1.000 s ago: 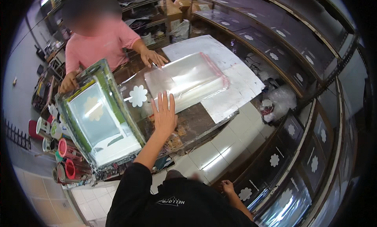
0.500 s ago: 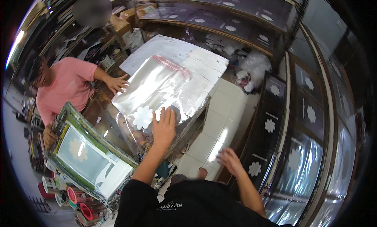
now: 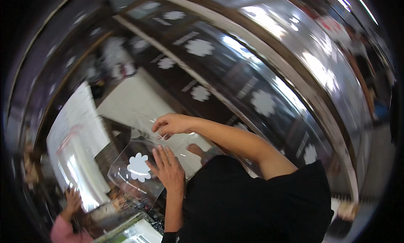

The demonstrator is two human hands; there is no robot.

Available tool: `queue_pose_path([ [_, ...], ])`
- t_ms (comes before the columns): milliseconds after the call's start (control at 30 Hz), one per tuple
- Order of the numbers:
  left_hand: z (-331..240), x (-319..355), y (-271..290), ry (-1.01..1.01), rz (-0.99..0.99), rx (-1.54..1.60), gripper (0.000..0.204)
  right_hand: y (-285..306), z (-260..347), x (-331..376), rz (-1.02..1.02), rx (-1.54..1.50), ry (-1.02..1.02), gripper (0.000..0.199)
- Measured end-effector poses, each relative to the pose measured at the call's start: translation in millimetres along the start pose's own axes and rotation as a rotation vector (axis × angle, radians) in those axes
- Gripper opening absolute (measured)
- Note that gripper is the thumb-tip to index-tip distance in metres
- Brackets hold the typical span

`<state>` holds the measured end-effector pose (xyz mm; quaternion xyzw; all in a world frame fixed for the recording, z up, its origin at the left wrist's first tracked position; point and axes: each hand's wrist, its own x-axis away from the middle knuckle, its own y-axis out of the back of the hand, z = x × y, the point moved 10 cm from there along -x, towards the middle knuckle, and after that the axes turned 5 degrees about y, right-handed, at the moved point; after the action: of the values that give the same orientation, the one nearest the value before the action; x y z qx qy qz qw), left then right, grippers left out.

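A clear plastic sheet [image 3: 126, 180] printed with a white flower shape [image 3: 139, 167] hangs between me and the worktable. My left hand [image 3: 169, 169] lies against the sheet's near edge, fingers spread, its thumb reaching to the flower. At the sheet's upper corner, my right hand [image 3: 170, 124] has its fingers curled in a pinch on the film. To the left, a stack of clear plastic sheets [image 3: 80, 167] with a pinkish band rests on a white board [image 3: 80, 121]. A co-worker's hand [image 3: 73, 199] touches that stack.
Tall drying racks stand ahead and to the right, their dark shelves [image 3: 185, 77] holding several flower-printed sheets. A pale rack rail [image 3: 290, 70] curves across the right. Pale floor tiles [image 3: 134, 95] show between table and racks. A printing screen frame [image 3: 134, 228] sits at the lower edge.
My view has swung right toward the racks. The printed sheet has come off the stack and away from the table. My right hand has come over to the sheet.
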<state>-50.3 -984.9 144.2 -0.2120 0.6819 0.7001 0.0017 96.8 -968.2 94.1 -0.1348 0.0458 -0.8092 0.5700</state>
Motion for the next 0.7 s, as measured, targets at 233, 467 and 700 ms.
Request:
queue_pose_path([
  [233,-109,85,14,-0.353,0.140,0.417,0.076,61,23,208,-0.406,0.217,0.104,0.029],
  [467,-138,135,13,-0.357,0.182,0.568,0.063,129,51,448,-0.902,0.068,0.155,0.033],
  [700,-110,207,-88,-0.165,0.380,0.497,0.056,199,-29,749,-1.340,-0.116,0.276,0.040],
])
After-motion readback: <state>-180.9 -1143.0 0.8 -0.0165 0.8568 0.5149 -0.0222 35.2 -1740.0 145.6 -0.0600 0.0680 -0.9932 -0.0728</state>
